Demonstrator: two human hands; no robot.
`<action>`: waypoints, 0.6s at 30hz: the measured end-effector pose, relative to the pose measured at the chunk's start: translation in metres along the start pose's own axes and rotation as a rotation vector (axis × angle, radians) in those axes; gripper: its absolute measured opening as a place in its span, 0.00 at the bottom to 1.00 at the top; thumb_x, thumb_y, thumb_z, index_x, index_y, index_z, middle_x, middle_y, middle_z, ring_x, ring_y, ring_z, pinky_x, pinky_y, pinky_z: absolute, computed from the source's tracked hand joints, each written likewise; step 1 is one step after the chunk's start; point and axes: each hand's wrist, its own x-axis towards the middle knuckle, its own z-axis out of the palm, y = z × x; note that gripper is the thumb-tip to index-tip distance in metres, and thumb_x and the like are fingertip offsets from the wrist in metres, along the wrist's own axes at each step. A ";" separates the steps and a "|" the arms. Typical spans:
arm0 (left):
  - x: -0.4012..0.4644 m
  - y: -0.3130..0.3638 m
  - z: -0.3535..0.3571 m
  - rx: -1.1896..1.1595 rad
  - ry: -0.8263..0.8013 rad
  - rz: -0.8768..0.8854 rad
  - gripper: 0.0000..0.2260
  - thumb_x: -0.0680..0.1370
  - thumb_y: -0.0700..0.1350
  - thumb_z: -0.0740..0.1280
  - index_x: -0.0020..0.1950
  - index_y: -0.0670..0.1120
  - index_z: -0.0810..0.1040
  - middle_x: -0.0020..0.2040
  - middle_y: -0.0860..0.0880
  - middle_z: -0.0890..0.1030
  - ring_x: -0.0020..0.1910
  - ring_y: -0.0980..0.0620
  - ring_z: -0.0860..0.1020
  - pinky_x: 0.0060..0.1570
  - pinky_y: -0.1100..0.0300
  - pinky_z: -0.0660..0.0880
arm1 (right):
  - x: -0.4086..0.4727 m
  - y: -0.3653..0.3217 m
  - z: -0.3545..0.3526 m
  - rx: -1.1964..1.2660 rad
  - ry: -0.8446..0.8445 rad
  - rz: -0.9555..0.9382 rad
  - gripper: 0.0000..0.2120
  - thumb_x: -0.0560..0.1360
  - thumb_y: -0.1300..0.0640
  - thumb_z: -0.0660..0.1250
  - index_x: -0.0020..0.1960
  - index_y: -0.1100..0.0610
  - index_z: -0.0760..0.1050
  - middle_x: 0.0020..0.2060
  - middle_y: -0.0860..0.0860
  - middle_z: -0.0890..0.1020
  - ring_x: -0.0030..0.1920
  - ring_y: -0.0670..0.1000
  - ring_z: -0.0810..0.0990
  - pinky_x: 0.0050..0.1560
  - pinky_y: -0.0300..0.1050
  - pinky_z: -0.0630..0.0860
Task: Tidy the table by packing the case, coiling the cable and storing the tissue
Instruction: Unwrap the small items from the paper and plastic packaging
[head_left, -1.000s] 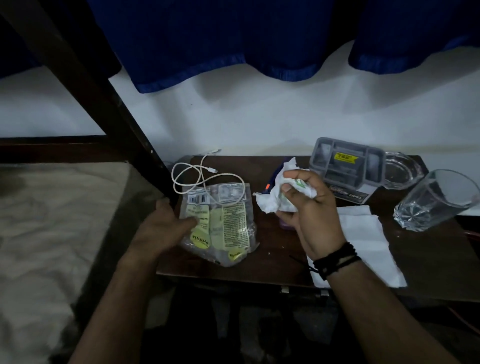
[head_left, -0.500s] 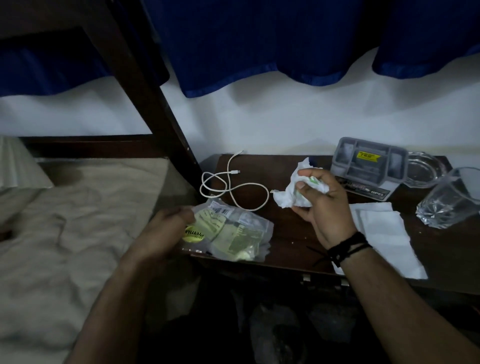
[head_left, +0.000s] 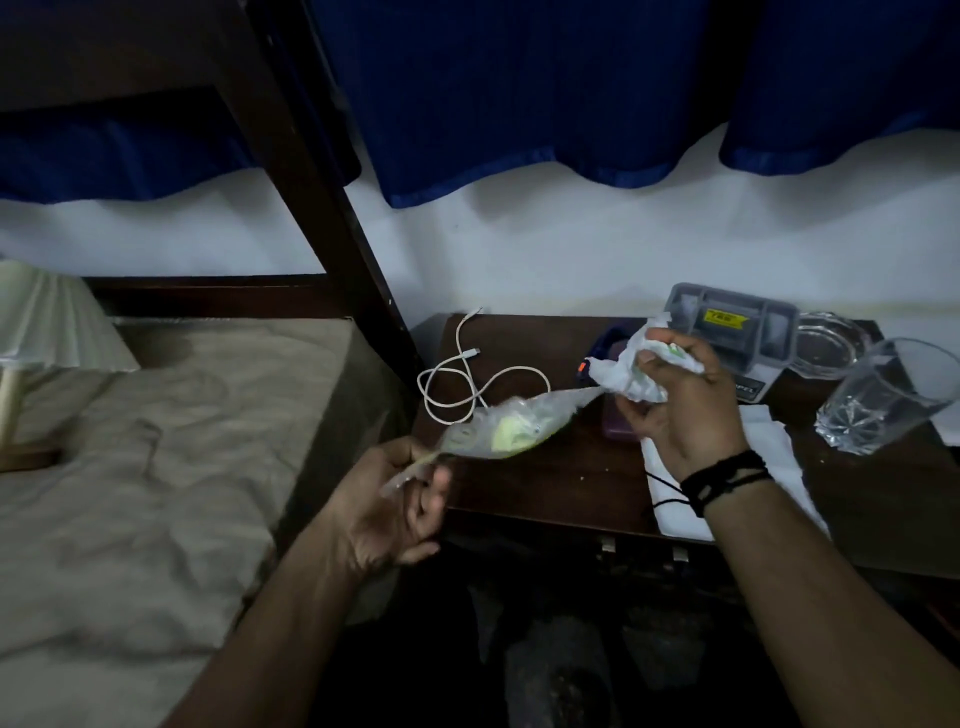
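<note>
Over the table (head_left: 545, 483), the left hand (head_left: 395, 509) pinches the bag (head_left: 504, 431) by 1 end. The right hand (head_left: 685, 415) is closed on the tissue (head_left: 631, 374). The bag looks floppy; its mouth may fold shut, and the tissue could drop near the cable (head_left: 467, 374).

Both forearms are showing bare up to the bottom edge of the view, with no sleeves covering them. The right hand (head_left: 685, 410) is wearing a stack of thin black cord bracelets (head_left: 724, 480) at the wrist, several strands bunching close together, with one loose black end trailing off toward the inner side. The left hand (head_left: 389, 509) and its wrist are wearing nothing.
</note>
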 end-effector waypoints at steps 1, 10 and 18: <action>-0.001 -0.002 0.003 0.066 -0.003 -0.007 0.13 0.67 0.51 0.61 0.27 0.46 0.79 0.26 0.54 0.79 0.21 0.56 0.78 0.24 0.57 0.78 | 0.000 -0.002 -0.002 0.017 0.010 0.005 0.12 0.80 0.66 0.64 0.54 0.51 0.78 0.56 0.54 0.81 0.56 0.56 0.80 0.45 0.48 0.79; 0.004 -0.018 0.036 0.132 0.127 0.545 0.10 0.73 0.43 0.65 0.45 0.41 0.85 0.42 0.38 0.85 0.34 0.43 0.82 0.39 0.55 0.75 | -0.002 -0.022 -0.015 -0.047 0.226 -0.316 0.10 0.79 0.63 0.67 0.51 0.48 0.78 0.53 0.49 0.80 0.54 0.52 0.80 0.47 0.53 0.80; 0.041 -0.012 0.093 0.001 -0.014 0.579 0.11 0.74 0.49 0.63 0.53 0.50 0.81 0.48 0.45 0.85 0.47 0.44 0.79 0.51 0.48 0.68 | -0.026 -0.010 0.011 -0.465 -0.205 -0.481 0.14 0.80 0.61 0.67 0.61 0.46 0.71 0.59 0.27 0.72 0.64 0.36 0.73 0.63 0.58 0.78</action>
